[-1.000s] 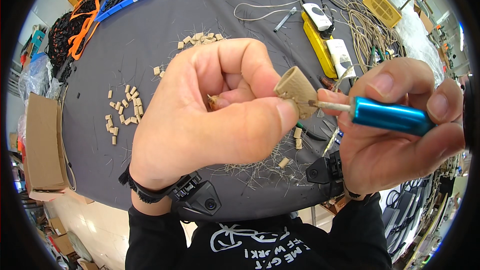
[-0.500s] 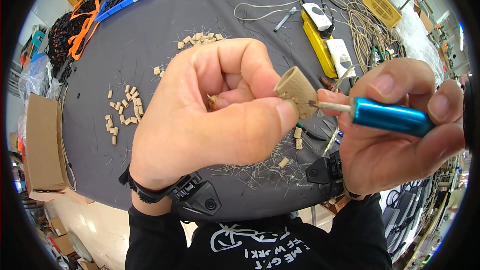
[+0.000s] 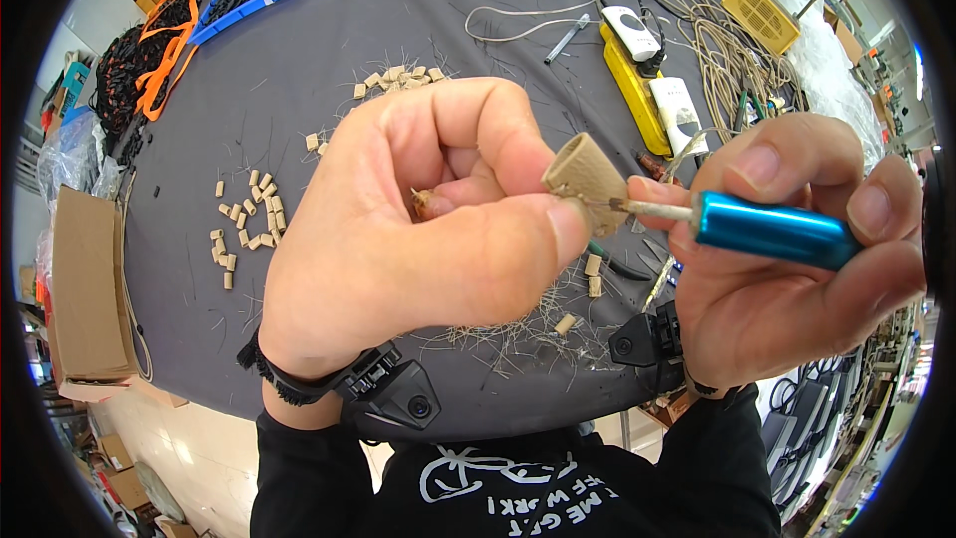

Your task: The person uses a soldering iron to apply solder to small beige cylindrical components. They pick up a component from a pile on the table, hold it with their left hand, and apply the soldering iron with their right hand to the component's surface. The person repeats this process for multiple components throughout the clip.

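Tan block [image 3: 586, 171] at frame centre, pinched between thumb and forefinger of left hand [image 3: 418, 229]. Right hand [image 3: 797, 259] grips blue tool [image 3: 772, 231], tip touching block's edge. Judged step: picking or trimming the block. Next move needs steady tip pressure, firm pinch.

The tool [image 3: 772, 230] in the right hand [image 3: 787, 269] has a glossy blue handle that looks like anodised metal, with a dull, pale shaft, and the tan block [image 3: 586, 172] pinched in the left hand [image 3: 418, 239] looks matt and slightly rough, like cork or wood. The table [image 3: 398, 30] is covered in a matt grey cloth-like sheet strewn with thin dry fibres [image 3: 518, 334], the long yellow power strip [image 3: 634, 92] at its far edge is smooth plastic, and the box [image 3: 85, 284] at its left edge is plain brown cardboard
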The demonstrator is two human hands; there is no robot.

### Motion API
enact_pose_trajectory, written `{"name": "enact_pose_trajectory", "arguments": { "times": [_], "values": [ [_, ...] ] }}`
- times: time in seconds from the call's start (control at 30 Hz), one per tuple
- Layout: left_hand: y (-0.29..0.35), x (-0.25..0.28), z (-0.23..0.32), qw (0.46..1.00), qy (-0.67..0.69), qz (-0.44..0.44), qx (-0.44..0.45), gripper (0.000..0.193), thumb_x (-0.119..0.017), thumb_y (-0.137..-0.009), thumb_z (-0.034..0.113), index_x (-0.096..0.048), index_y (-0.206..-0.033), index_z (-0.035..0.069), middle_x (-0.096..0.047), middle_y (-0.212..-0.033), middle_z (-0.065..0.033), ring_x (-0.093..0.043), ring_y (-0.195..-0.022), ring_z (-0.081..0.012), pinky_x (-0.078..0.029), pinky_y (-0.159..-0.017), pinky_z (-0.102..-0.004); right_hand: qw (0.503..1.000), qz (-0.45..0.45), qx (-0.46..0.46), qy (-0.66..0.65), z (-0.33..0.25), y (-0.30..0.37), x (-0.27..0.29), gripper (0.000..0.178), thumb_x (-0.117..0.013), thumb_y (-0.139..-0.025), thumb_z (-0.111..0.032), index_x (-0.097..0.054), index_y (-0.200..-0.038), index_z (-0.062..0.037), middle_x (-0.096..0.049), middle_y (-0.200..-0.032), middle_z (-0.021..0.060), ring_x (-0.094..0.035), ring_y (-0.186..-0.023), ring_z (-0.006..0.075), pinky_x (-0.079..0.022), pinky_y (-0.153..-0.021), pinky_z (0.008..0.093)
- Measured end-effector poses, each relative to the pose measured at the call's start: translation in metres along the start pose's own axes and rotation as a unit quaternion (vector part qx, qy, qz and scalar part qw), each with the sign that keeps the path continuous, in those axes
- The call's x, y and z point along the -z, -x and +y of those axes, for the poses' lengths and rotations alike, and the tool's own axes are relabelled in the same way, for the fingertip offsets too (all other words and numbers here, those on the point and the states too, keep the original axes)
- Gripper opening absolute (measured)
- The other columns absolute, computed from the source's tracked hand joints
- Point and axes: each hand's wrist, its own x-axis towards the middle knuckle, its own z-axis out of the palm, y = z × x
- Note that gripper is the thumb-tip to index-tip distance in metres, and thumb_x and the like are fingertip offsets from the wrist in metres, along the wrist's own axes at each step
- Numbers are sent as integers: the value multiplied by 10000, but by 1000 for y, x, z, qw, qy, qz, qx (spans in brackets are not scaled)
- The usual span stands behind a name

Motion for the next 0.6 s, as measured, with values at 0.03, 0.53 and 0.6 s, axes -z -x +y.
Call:
{"name": "enact_pose_trajectory", "arguments": {
  "times": [0.03, 0.53, 0.6],
  "values": [
    [0, 0, 0, 1000, -1, -1, 0, 315, -632, -595, 193, -335, -616, 90, -348, -515, 38, -260, -398, -11, -180, -357, -162, 1000, 0, 0, -1, 0, 0, 0, 351, -190, -882, -467, -341, -1007, -176, -503, -880, 123, -563, -554, 174, -560, -543, 372],
    [0, 1, 0, 1000, -20, -3, 4, 322, -637, -601, 217, -345, -624, 83, -358, -525, 34, -271, -414, -18, -183, -370, -169, 1000, 11, -14, -26, 0, 0, 0, 337, -196, -890, -450, -338, -1003, -166, -506, -875, 127, -561, -568, 173, -558, -552, 380],
    [-1, 2, -1, 1000, -30, -5, 0, 333, -644, -602, 230, -347, -627, 82, -361, -530, 34, -275, -422, -20, -185, -377, -171, 998, 28, -29, -41, -1, 0, 0, 327, -216, -890, -448, -340, -995, -164, -507, -870, 124, -560, -570, 169, -557, -550, 380]
  ]
}}
